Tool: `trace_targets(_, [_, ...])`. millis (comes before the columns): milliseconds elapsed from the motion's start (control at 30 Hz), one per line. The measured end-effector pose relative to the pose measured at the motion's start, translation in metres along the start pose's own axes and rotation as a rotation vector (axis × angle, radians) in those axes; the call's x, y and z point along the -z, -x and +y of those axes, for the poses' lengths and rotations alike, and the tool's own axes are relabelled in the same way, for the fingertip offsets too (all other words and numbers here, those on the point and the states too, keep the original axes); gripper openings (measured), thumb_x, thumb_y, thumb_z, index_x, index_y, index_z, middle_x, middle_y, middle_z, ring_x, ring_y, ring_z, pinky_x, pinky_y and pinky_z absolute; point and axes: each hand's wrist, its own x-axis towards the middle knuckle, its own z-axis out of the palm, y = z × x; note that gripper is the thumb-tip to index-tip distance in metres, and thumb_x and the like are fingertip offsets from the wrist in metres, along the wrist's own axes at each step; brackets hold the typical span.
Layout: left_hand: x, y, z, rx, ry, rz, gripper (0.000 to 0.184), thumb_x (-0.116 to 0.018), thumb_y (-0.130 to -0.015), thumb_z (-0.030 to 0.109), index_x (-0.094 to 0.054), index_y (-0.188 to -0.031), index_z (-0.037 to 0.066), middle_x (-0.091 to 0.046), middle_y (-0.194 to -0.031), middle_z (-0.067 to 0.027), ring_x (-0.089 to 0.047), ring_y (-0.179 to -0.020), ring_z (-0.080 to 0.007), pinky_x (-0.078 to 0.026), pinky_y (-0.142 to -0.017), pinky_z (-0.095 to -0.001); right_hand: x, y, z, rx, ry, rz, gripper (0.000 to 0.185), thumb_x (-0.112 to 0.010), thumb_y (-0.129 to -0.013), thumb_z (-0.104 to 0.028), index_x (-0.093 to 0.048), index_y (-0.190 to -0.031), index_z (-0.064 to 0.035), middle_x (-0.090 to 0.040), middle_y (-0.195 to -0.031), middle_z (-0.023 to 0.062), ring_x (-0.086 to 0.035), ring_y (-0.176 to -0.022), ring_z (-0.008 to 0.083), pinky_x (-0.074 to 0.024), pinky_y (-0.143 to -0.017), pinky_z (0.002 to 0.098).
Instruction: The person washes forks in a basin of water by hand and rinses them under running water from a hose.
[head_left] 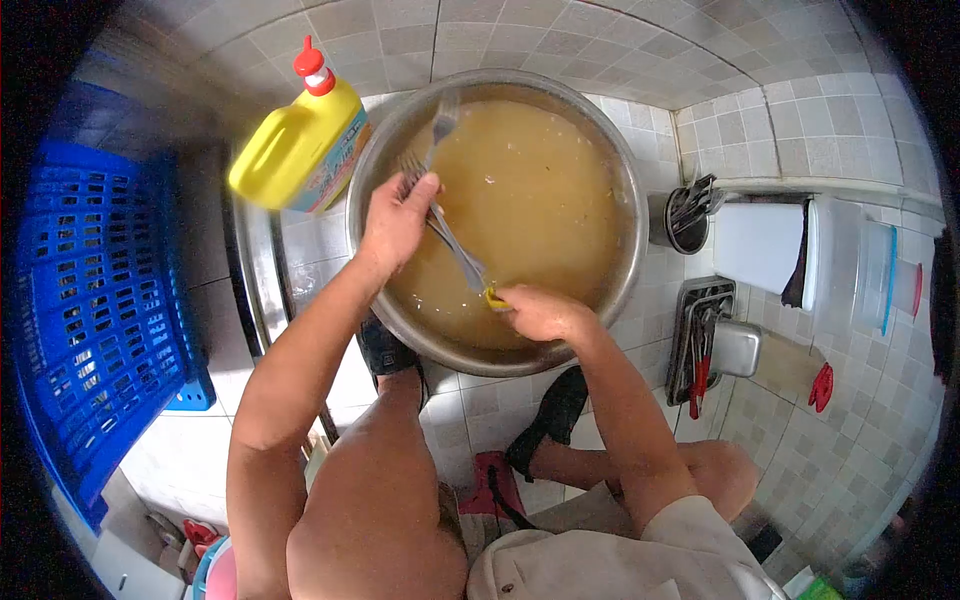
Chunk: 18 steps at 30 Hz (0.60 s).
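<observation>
Several metal forks (456, 252) are bunched in my left hand (395, 225), with tines pointing up past the thumb and the other ends angled down to the right. At their lower ends my right hand (543, 312) pinches a small yellow scrubbing pad (494, 298) against the metal. Both hands are over a wide metal basin (640, 240) filled with cloudy brownish water (540, 200). Specks and a few bits of foam float on the surface. Anything lying under the water is hidden.
A yellow pump bottle (300, 150) with a red top stands left of the basin. Farther left is a blue plastic basket (100, 290). On the right are a metal pot of dark-handled utensils (690, 215), a dark tray (690, 340) holding red-handled tools, and a tiled wall (740, 130).
</observation>
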Motion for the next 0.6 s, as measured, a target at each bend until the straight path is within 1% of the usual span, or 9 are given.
trace_targets(133, [0.007, -0.002, 0.016, 0.041, 0.073, 0.050, 0.028, -0.057, -0.092, 0.028, -0.061, -0.089, 0.001, -0.060, -0.076, -0.0022, -0.052, -0.066, -0.0099, -0.044, -0.062, -0.0264, 0.006, 0.020, -0.011, 0.019, 0.157, 0.008, 0.038, -0.056, -0.087, -0.024, -0.053, -0.116, 0.0006, -0.060, -0.110, 0.0227, -0.056, -0.107, 0.0384, -0.0429, -0.092, 0.0431])
trace_targets(200, [0.005, -0.006, 0.004, -0.009, 0.017, 0.021, 0.030, -0.058, -0.091, 0.030, -0.061, -0.088, 0.000, -0.060, -0.075, -0.0026, -0.051, -0.064, -0.0105, -0.044, -0.061, -0.0264, 0.006, 0.019, -0.020, 0.058, 0.176, 0.538, 0.040, -0.057, -0.088, -0.025, -0.053, -0.117, 0.0018, -0.060, -0.111, 0.0221, -0.058, -0.105, 0.0364, -0.0449, -0.091, 0.0412])
trace_targets(233, [0.002, -0.004, -0.001, 0.033, 0.025, 0.003, 0.030, -0.059, -0.091, 0.030, -0.061, -0.087, 0.000, -0.059, -0.074, -0.0026, -0.051, -0.063, -0.0107, -0.044, -0.061, -0.0268, 0.007, 0.013, -0.024, 0.057, 0.176, 0.539, 0.040, -0.057, -0.088, -0.025, -0.053, -0.117, 0.0018, -0.060, -0.111, 0.0221, -0.058, -0.105, 0.0364, -0.0449, -0.091, 0.0412])
trace_targets(300, [-0.009, 0.003, -0.009, 0.115, -0.016, -0.025, 0.029, -0.062, -0.090, 0.032, -0.063, -0.090, 0.003, -0.062, -0.076, -0.0028, -0.053, -0.063, -0.0101, -0.044, -0.058, -0.0247, 0.008, -0.004, -0.032, 0.147, -0.428, 0.763, 0.037, -0.057, -0.090, -0.027, -0.055, -0.111, 0.0030, -0.063, -0.102, 0.0176, -0.061, -0.096, 0.0298, -0.0484, -0.083, 0.0369])
trace_targets(333, [-0.015, 0.009, -0.006, 0.214, -0.026, -0.032, 0.028, -0.063, -0.089, 0.033, -0.063, -0.087, 0.005, -0.058, -0.067, -0.0017, -0.049, -0.052, -0.0096, -0.038, -0.046, -0.0246, 0.008, -0.009, -0.035, 0.144, -0.428, 0.764, 0.037, -0.057, -0.090, -0.027, -0.055, -0.111, 0.0030, -0.063, -0.102, 0.0176, -0.061, -0.096, 0.0298, -0.0484, -0.083, 0.0369])
trace_targets(400, [-0.023, 0.011, -0.014, 0.348, 0.128, -0.097, 0.029, -0.064, -0.088, 0.035, -0.062, -0.087, 0.007, -0.053, -0.060, -0.0002, -0.043, -0.044, -0.0085, -0.030, -0.038, -0.0254, 0.009, -0.018, -0.041, 0.146, -0.635, 0.366, 0.032, -0.056, -0.092, -0.026, -0.056, -0.105, 0.0036, -0.063, -0.089, 0.0109, -0.062, -0.083, 0.0201, -0.0489, -0.075, 0.0304])
trace_targets(433, [-0.027, 0.013, -0.016, 0.345, 0.130, -0.097, 0.029, -0.064, -0.088, 0.035, -0.062, -0.087, 0.007, -0.053, -0.060, -0.0002, -0.043, -0.044, -0.0085, -0.030, -0.038, -0.0254, -0.001, -0.027, -0.037, 0.238, -0.855, 0.297, 0.027, -0.052, -0.094, -0.023, -0.056, -0.100, 0.0026, -0.061, -0.080, 0.0070, -0.060, -0.068, 0.0166, -0.0502, -0.064, 0.0288])
trace_targets(500, [-0.033, 0.017, -0.019, 0.406, 0.333, -0.096, 0.027, -0.064, -0.087, 0.035, -0.060, -0.089, 0.008, -0.051, -0.059, -0.0001, -0.042, -0.043, -0.0078, -0.028, -0.037, -0.0254, -0.004, -0.032, -0.032, 0.122, -1.053, 0.247, 0.025, -0.051, -0.094, -0.022, -0.057, -0.100, 0.0023, -0.062, -0.080, 0.0081, -0.060, -0.064, 0.0166, -0.0506, -0.060, 0.0290])
trace_targets(600, [-0.030, 0.010, -0.031, 0.478, 0.202, -0.068, 0.024, -0.059, -0.090, 0.032, -0.058, -0.091, 0.009, -0.049, -0.058, -0.0001, -0.040, -0.042, -0.0085, -0.028, -0.038, -0.0248, -0.013, -0.041, -0.021, -0.008, -1.280, 0.232, 0.022, -0.048, -0.095, -0.017, -0.054, -0.105, 0.0014, -0.062, -0.081, 0.0106, -0.060, -0.059, 0.0178, -0.0509, -0.050, 0.0299])
